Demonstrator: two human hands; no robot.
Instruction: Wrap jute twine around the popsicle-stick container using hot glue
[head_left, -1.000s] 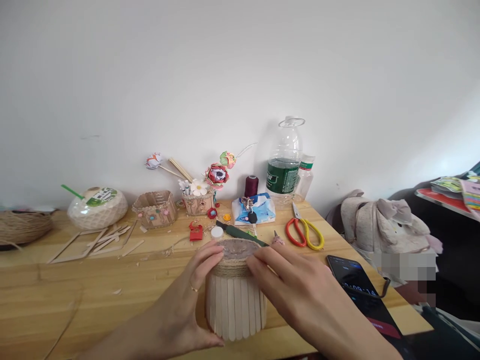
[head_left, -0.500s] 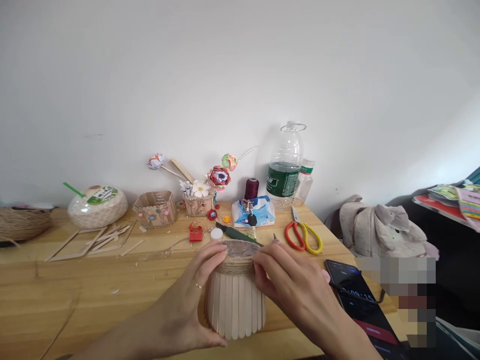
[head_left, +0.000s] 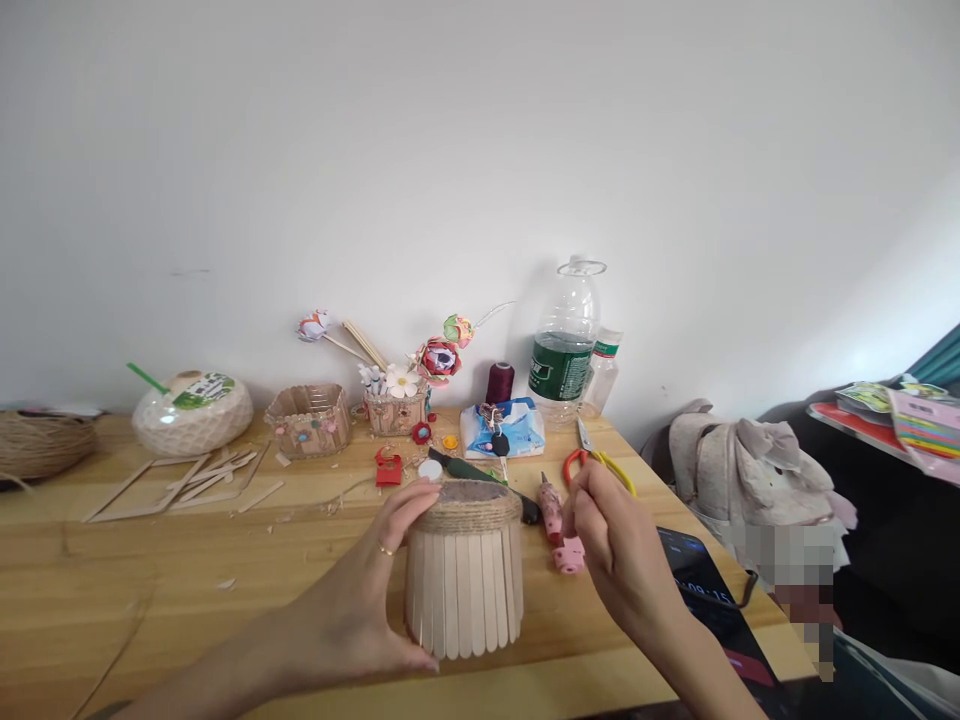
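Note:
My left hand (head_left: 349,590) grips a pot of upright craft sticks (head_left: 463,595) from its left side, fingers at the rim and thumb by the lower edge. Rows of twine (head_left: 472,514) circle the pot's upper part, and its inside looks greyish. To the right of the pot and apart from it, my right hand (head_left: 621,550) is closed in a pinch; whatever is between the fingertips is hidden. Beside these fingers lies a pink glue gun (head_left: 551,508). Scissors (head_left: 619,474) with red and yellow handles lie just behind, partly covered by the right hand.
Behind stand a decorated stick basket (head_left: 309,425), paper flowers (head_left: 438,360), a maroon thread spool (head_left: 501,383), a tissue pack (head_left: 517,430) and a large bottle (head_left: 561,365). Loose craft sticks (head_left: 206,480) and a twine roll (head_left: 41,445) lie left. A phone (head_left: 720,610) sits right.
My right hand has left the pot's rim and moved right and slightly up, bringing the pink glue gun into view. My left hand still holds the pot, now turned slightly.

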